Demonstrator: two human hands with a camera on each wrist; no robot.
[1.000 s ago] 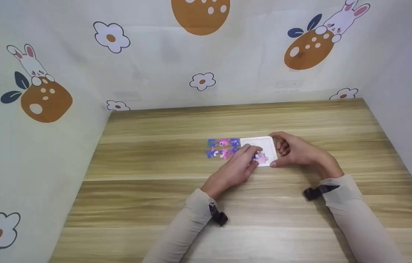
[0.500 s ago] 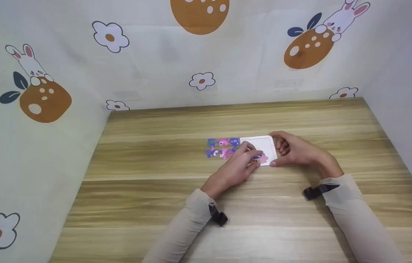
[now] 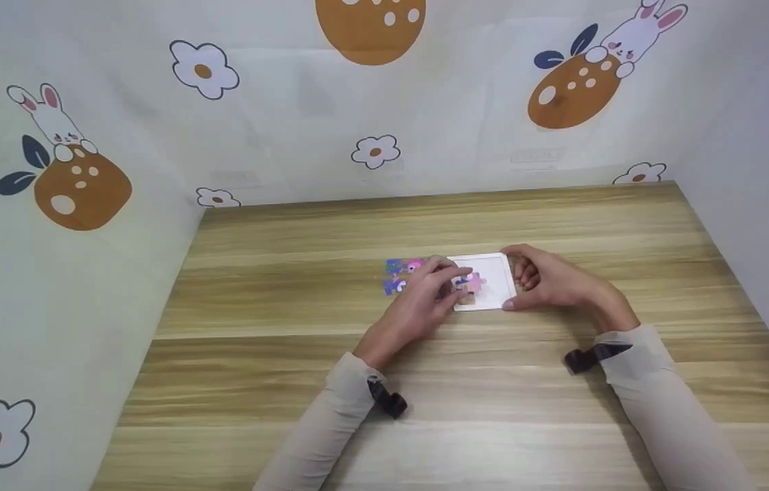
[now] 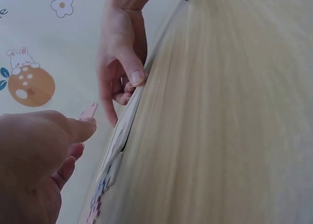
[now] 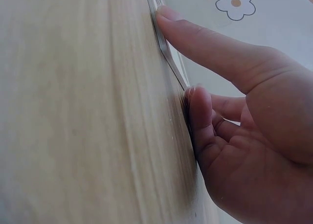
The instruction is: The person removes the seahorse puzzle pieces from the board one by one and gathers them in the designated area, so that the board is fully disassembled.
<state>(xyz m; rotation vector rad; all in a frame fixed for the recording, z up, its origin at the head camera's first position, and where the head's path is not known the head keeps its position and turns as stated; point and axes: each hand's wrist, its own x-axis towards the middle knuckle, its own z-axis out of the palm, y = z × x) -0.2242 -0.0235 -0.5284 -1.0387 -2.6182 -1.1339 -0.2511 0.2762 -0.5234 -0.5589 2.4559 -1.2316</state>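
Observation:
My left hand (image 3: 417,303) pinches a pink jigsaw piece (image 4: 88,111) between thumb and fingers. The left wrist view shows that piece raised above the white puzzle tray (image 3: 497,276). In the head view, pink and brownish patches show just past the fingertips; whether they are one piece or two I cannot tell. At the tray's right side my right hand (image 3: 555,279) grips the edge, thumb at the near corner and a finger at the far one. Left of the tray lie several purple, blue and pink jigsaw pieces (image 3: 394,266), partly hidden by my left hand.
The tray and pieces lie flat on a wood-grain table (image 3: 275,382). Pale walls (image 3: 302,109) printed with rabbits and flowers stand along its back and both sides. A dark strap-on camera (image 3: 387,399) sits at the left wrist, another (image 3: 589,358) at the right.
My left hand has moved left from over the tray's middle, with the pink jigsaw piece, and now covers more of the loose pieces. My right hand has stayed at the tray's edge.

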